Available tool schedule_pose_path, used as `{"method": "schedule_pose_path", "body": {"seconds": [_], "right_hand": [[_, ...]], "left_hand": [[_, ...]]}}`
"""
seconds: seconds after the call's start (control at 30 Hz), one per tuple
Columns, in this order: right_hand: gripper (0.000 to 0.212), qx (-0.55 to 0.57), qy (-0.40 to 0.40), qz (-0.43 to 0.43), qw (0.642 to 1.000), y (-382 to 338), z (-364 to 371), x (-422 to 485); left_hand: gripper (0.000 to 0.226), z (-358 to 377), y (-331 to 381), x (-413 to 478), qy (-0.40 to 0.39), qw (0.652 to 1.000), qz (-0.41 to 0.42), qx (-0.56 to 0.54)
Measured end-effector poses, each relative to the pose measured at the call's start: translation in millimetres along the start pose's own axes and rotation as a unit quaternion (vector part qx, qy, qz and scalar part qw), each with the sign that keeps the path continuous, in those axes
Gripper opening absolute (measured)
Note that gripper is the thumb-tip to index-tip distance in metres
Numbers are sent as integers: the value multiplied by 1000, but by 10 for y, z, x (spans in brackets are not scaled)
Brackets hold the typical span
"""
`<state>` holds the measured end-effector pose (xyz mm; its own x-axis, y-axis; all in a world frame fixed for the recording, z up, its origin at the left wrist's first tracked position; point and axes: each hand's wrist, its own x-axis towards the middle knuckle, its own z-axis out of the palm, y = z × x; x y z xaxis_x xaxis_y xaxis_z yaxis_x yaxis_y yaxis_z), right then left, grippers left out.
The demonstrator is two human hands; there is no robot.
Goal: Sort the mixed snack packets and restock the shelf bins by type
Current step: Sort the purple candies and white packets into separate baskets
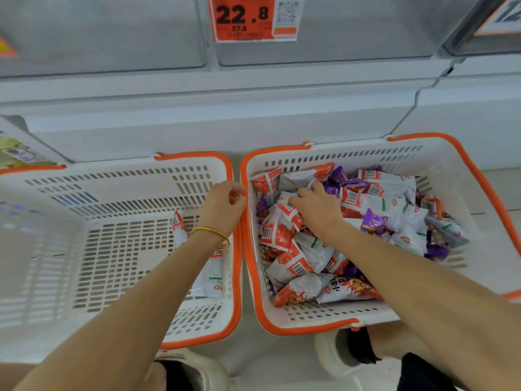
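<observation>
Barely begun: right grip [315,210] clamped on a packet [282,220] in the heaped basket [310,329]; left grip [225,204] curled beside its rim, hold unclear; under it, two sorted packets [211,275].

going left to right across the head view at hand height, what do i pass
left basket → red-white packet → left hand → right hand → purple packet → right basket's right rim
</observation>
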<state>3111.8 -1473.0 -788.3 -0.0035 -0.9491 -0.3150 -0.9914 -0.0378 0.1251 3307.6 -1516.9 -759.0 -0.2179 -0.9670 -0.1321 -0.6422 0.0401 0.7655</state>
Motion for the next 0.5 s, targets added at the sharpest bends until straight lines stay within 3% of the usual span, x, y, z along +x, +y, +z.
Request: {"method": "schedule_pose_path", "body": {"seconds": [0.2, 0.3, 0.37, 0.5], "right_hand": [[30, 36, 113, 8, 993, 165, -392, -202], [30, 91, 81, 29, 992, 247, -584, -300], [29, 129, 81, 48, 987, 299, -640, -373], [32, 230, 106, 68, 965, 420, -668, -544]], "left_hand": [[14, -181, -10, -88, -8, 997, -19, -69], [19, -151, 97, -136, -72, 996, 46, 2], [35, -14, 237, -158, -124, 988, 90, 4], [95, 269, 446, -115, -237, 966, 99, -3]]}}
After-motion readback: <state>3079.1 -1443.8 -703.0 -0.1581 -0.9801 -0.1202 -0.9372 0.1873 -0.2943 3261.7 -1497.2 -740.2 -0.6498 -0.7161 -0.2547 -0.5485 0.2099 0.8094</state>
